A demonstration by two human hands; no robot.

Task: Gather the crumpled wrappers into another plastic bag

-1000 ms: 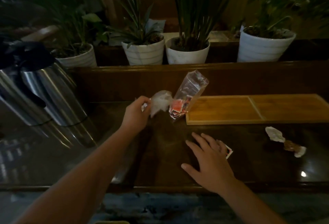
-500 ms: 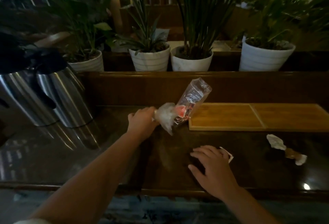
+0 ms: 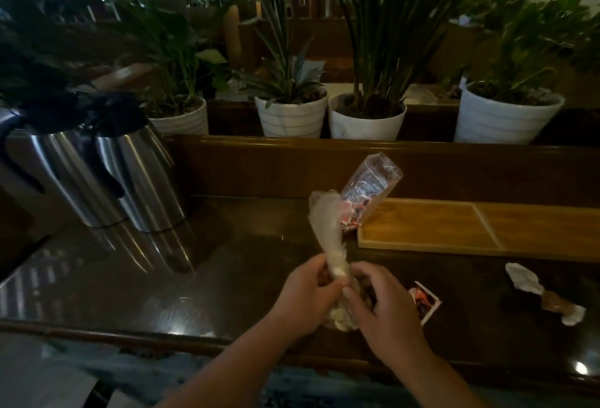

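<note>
Hands: L hand [image 3: 306,297] and R hand [image 3: 386,308] close together low centre, just above the near part of the bench [image 3: 227,277]. Both have fingers curled in, pinching the lower end of a thin clear plastic bag [image 3: 326,239]. Bag twisted/bunched where held; rest stands up and away from the hands as a narrow floppy cone. Contents at the gripped end: something pale and crumpled, can't tell what.

Handling (judgement): v. light, soft, no stiffness, film likely slick. Will sag or fold if let go. Best hold = the bunched neck, as now; the loose upper part gives nothing to grip.

Behind it: second clear packet [image 3: 370,187], reddish bits inside, propped tilted against the end of a wooden tray [image 3: 454,229]. Whether it touches the held bag: can't tell.

Surface: bench dark, glossy, reflective. Small printed sachet [image 3: 425,302] lies flat just R of the R hand. Crumpled wrappers [image 3: 545,294] further R, well apart.

Room: dim. Two steel flasks [image 3: 107,177] at L. Wooden ledge behind, with a row of white plant pots [image 3: 292,115].
</note>
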